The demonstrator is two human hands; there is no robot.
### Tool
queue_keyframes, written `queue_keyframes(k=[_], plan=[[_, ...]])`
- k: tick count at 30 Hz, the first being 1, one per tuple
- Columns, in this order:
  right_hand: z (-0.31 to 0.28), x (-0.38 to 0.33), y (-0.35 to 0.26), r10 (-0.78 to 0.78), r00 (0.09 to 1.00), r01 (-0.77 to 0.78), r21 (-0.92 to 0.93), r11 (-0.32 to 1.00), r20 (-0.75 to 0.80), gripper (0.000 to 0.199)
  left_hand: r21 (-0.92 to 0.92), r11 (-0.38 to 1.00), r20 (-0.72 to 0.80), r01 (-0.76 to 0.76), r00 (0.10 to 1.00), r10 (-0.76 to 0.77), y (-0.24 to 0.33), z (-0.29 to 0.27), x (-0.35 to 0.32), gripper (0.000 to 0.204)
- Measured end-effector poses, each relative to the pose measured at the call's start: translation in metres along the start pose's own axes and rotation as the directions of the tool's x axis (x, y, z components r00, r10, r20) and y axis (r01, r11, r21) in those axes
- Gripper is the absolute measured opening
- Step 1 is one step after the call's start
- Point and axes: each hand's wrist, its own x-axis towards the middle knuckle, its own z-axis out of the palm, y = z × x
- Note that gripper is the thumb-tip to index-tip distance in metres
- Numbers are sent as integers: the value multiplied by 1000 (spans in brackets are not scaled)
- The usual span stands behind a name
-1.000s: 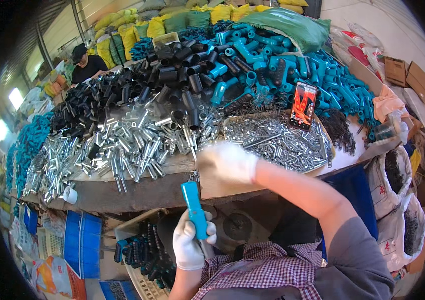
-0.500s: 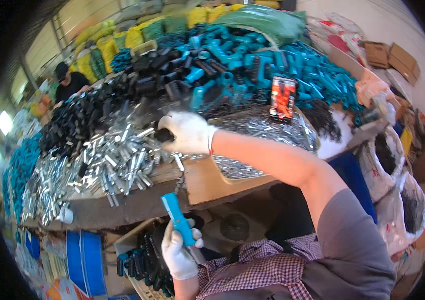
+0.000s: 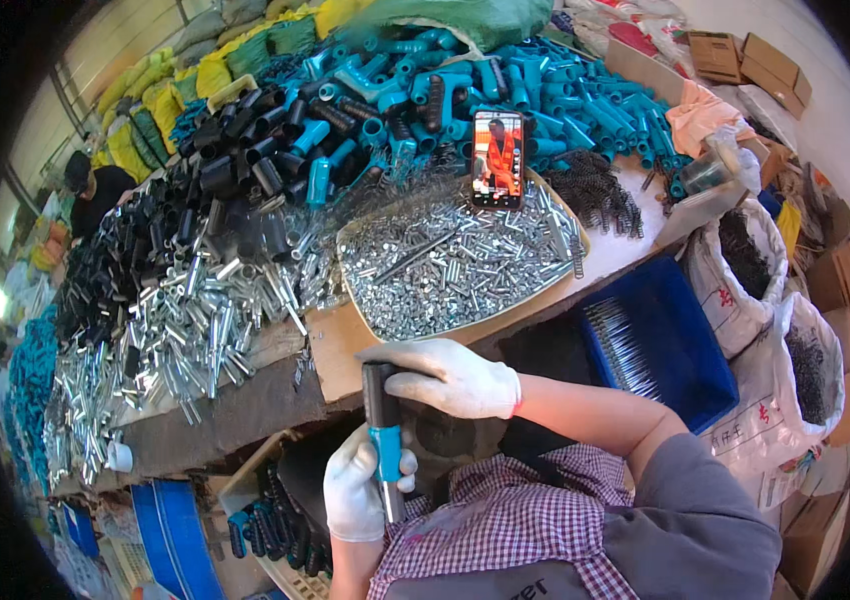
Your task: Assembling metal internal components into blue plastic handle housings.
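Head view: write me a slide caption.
Left grip around a teal part, right grip against the black sleeve above it, small metal pieces heaped ahead.

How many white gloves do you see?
2: one on the left hand, holding the teal tube; one on the right hand, on the black cylinder. Others may be hidden.

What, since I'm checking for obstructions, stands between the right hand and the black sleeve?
Nothing visible: the right hand touches the black sleeve, which meets the teal part in the left hand.
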Motion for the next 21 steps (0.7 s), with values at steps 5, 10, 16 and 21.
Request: queue_keyframes(k=[5,10,16,21], plan=[[-2,-27,0,-75,993,63,-128,990,-94,48,446,891,-29,-87,993,112,3,18,4,88],[-26,-42,-14,-128,991,114,-268,957,-35,50,801,577,35,-156,976,216,-10,24,12,87],[-125,-44,6,-220,840,-304,-767,565,-496,20,870,430,126,-242,952,280,-12,32,15,69],[-158,-37,19,82,801,-598,-795,101,-592,19,888,336,206,-313,926,317,-23,31,21,84]])
